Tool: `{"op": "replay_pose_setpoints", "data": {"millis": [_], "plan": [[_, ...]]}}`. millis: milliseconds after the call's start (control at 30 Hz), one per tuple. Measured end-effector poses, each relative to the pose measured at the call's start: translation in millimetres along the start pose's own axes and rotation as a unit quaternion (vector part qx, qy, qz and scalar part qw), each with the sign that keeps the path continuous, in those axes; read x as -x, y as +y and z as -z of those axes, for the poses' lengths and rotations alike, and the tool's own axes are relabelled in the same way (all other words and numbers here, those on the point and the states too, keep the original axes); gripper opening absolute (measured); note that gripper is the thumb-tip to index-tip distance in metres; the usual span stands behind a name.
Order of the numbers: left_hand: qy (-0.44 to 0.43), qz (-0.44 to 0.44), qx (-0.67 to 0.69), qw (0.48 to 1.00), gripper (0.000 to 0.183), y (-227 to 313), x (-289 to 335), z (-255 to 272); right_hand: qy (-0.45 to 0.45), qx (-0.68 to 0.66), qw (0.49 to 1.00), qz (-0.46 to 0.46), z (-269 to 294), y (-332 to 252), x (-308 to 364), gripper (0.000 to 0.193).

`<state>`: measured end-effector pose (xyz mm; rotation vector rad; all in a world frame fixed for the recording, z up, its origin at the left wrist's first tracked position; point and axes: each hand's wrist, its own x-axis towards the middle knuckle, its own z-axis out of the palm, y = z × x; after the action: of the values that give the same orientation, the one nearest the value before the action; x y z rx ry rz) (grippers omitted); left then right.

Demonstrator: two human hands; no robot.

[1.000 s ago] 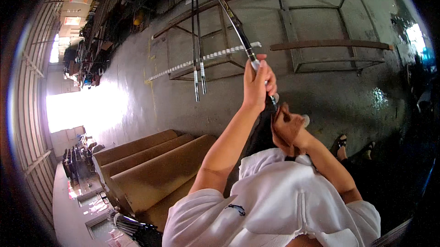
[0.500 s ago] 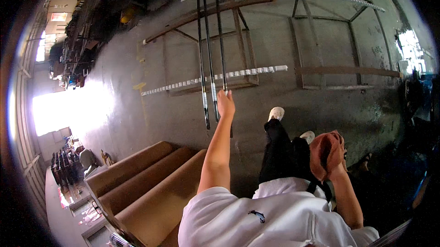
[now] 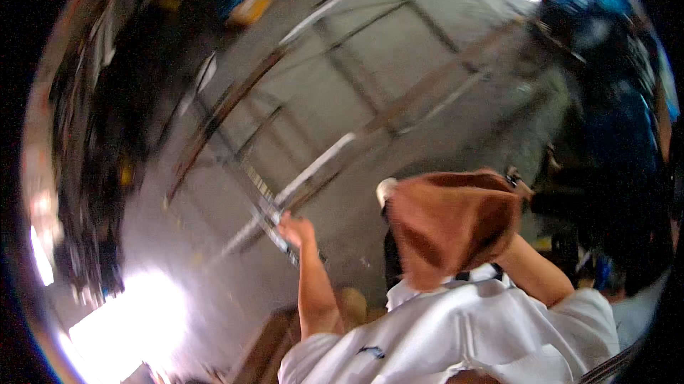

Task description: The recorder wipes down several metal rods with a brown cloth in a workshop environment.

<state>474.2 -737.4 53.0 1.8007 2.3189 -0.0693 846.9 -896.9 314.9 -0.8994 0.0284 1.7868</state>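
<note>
Rods (image 3: 276, 236) look stiff, slick, best gripped near their ends!
Left hand (image 3: 297, 230) blurs, fingers unreadable; right fingers hide behind soft cloth (image 3: 452, 224).

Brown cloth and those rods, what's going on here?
A person in a white shirt has the left hand out beside some thin rods, which cross a rack's white bar; blur hides whether the fingers touch them. The brown cloth is spread at the end of the right forearm, covering the right hand, so its grip can't be seen.
</note>
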Motion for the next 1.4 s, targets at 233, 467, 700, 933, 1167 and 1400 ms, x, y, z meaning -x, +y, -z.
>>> {"op": "replay_pose_setpoints", "data": {"millis": [233,467,700,933,1167,1400], "plan": [[-0.061,-0.207,0.100,0.971,0.023,124,68,-12,0.004,0.195,0.937,0.291,51,8,56,0.054],[-0.230,-0.390,0.306,0.838,0.021,321,165,-4,0.007,0.219,0.855,0.471,117,-15,147,0.078],[-0.528,-0.343,0.414,0.658,0.059,487,346,67,0.023,-0.217,0.923,0.317,175,-28,226,0.035],[-0.665,-0.303,0.429,0.531,0.092,567,467,60,0.315,0.377,0.707,0.509,210,-46,284,0.025],[-0.630,-0.163,0.551,0.523,0.074,615,500,33,0.382,0.382,0.741,0.398,254,-35,299,0.058],[-0.554,-0.122,0.705,0.425,0.031,651,465,67,0.311,0.257,0.741,0.537,260,-47,318,0.068]]}}
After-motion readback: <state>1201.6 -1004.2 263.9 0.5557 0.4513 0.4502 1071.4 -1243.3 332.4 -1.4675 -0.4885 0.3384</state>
